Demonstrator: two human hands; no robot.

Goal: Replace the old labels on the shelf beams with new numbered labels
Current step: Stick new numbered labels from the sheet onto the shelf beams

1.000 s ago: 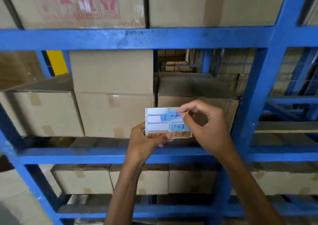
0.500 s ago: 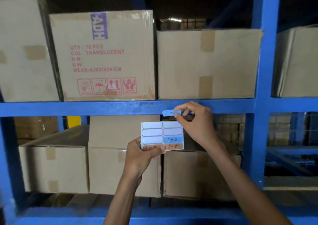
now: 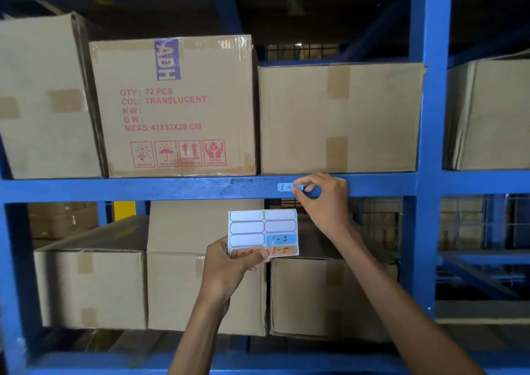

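Blue steel shelf beam [image 3: 172,188] runs across the middle of the view, meeting a blue upright post [image 3: 430,145] toward the right. Right hand [image 3: 325,199] is up at the beam front, right of centre, thumb and forefinger pinched shut on the right end of a small blue label [image 3: 286,187]; red handwriting reads "1-", rest of the number is covered by the fingers. Label lies along the beam face, level with it; can't tell how much of it is stuck down. Left hand [image 3: 229,265] is lower, below the beam, grip closed on the bottom left corner of a label sheet [image 3: 262,232], thumb across the front over the lower left sticker. Sheet is held upright, facing the camera, just below and left of the right hand, not touching it. Sheet has two columns: top rows are peeled blanks, a blue sticker marked "1-3" in the right column, bottom row brown stickers, the right one marked "1-5", the left one partly hidden by the thumb. Cardboard boxes sit on the shelf above the beam: printed box [image 3: 175,107] with "QTY: 72 PCS" and "COL: TRANSLUCENT" left of centre, plain box [image 3: 338,116] just beside it, directly over the label. More boxes on the shelf below, behind both hands.
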